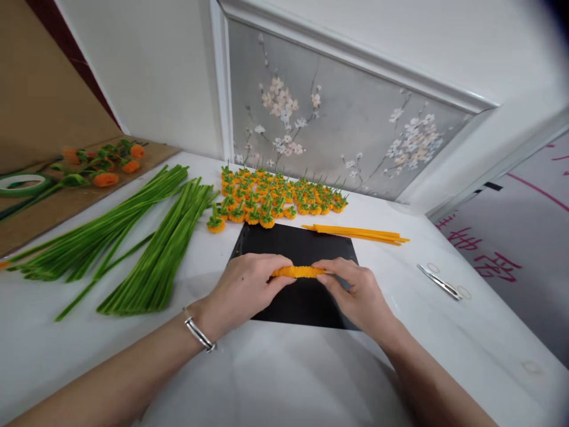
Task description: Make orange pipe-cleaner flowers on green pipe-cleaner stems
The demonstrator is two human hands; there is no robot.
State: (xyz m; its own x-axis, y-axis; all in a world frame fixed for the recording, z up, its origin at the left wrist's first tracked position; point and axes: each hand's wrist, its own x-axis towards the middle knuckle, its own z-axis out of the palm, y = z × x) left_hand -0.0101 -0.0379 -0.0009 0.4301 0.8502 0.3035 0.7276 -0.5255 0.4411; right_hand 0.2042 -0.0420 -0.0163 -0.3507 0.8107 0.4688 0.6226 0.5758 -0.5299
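A short orange coil of fuzzy pipe cleaner [299,271] stretches level between my two hands, above a black mat [297,308]. The left end is pinched between thumb and fingers of my left hand [253,281], which wears a silver bracelet [199,333] at the wrist. At the right end, my right hand [355,290] grips the coil with thumb and fingertips. Just beyond the mat lie several straight orange pipe cleaners [360,233] in a loose bundle. Behind them stand many small orange pompom flowers [267,220] with green tops and stems pointing up.
Two bundles of green pipe cleaners [155,255] spread across the white table [302,373] on the left. Farther left, finished orange flowers [105,179] and a roll of green tape [22,184] rest on brown board. Silver tweezers [439,281] lie at right. A floral wall panel [329,112] rises behind.
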